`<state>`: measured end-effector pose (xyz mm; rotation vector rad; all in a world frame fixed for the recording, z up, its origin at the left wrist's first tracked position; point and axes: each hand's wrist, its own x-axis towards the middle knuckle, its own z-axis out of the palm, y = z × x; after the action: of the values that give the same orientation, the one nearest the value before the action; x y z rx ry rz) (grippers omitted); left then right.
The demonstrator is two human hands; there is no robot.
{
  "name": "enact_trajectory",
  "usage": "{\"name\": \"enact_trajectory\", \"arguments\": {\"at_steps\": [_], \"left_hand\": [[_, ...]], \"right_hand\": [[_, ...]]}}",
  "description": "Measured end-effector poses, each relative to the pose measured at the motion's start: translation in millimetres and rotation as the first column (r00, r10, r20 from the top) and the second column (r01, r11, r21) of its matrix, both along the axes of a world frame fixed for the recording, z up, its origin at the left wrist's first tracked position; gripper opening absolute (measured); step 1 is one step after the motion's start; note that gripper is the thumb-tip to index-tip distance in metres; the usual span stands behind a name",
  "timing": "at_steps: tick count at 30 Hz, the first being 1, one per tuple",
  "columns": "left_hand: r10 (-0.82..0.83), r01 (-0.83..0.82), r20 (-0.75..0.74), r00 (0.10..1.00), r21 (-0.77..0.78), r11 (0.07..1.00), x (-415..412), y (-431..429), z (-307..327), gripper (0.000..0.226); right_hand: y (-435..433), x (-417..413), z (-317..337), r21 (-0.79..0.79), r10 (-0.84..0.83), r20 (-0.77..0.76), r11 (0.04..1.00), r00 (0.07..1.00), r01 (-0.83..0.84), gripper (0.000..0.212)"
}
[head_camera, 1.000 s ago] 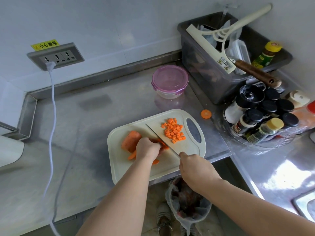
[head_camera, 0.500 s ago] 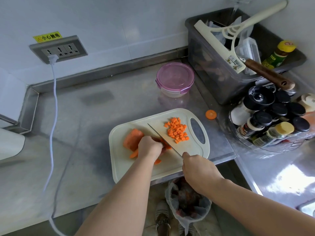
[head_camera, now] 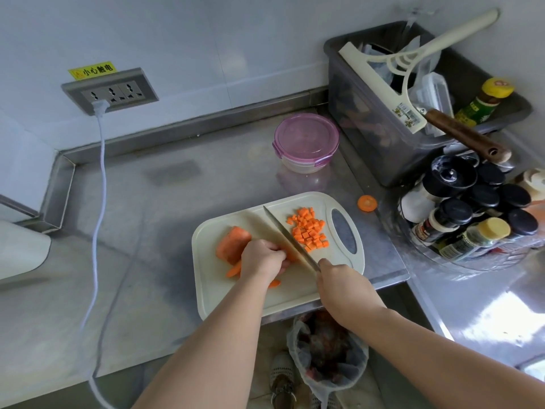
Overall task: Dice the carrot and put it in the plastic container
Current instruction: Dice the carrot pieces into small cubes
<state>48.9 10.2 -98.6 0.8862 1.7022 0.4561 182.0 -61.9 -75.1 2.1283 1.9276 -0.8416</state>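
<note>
Left hand [head_camera: 262, 261] is pinning the carrot [head_camera: 233, 245] under curled fingers [head_camera: 277, 252]; right hand [head_camera: 339, 278] is gripping the knife [head_camera: 287, 235], blade slanting just right of them.

The table [head_camera: 177, 208] is brushed stainless steel with a dull sheen, soft reflections and a bright patch of glare at the right. The cutting board [head_camera: 230, 299] is matt cream plastic with a grey insert at its handle. The knife [head_camera: 283, 231] has a smooth grey metal blade. The carrot [head_camera: 231, 245] looks moist and smooth on its cut faces. The plastic container [head_camera: 306, 143] has a clear body and a glossy, translucent pink lid. The bin [head_camera: 365, 143] is smoky translucent plastic. In it lie a cream plastic squeegee [head_camera: 382, 85] and a glossy brown wooden handle [head_camera: 463, 134]. The jars [head_camera: 451, 214] have shiny black caps. The wall [head_camera: 206, 39] is smooth and white.
</note>
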Motion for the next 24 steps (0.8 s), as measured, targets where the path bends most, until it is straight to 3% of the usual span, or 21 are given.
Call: {"name": "enact_trajectory", "arguments": {"at_steps": [4,9,24], "left_hand": [[0.030,-0.029,0.019,0.999,-0.019,0.999,0,-1,2,0.013],[0.031,-0.032,-0.010,0.999,-0.020,0.999,-1,0,3,0.020],[0.039,-0.040,-0.011,0.999,-0.037,0.999,-2,2,-3,0.006]], "right_hand": [[-6,1,3,0.062,0.011,-0.007,0.998,1.000,-0.011,0.016],[-12,-3,1,0.031,0.036,-0.017,0.999,0.999,-0.036,0.018],[-15,-5,3,-0.022,0.085,0.038,0.996,0.996,-0.085,0.032]]}}
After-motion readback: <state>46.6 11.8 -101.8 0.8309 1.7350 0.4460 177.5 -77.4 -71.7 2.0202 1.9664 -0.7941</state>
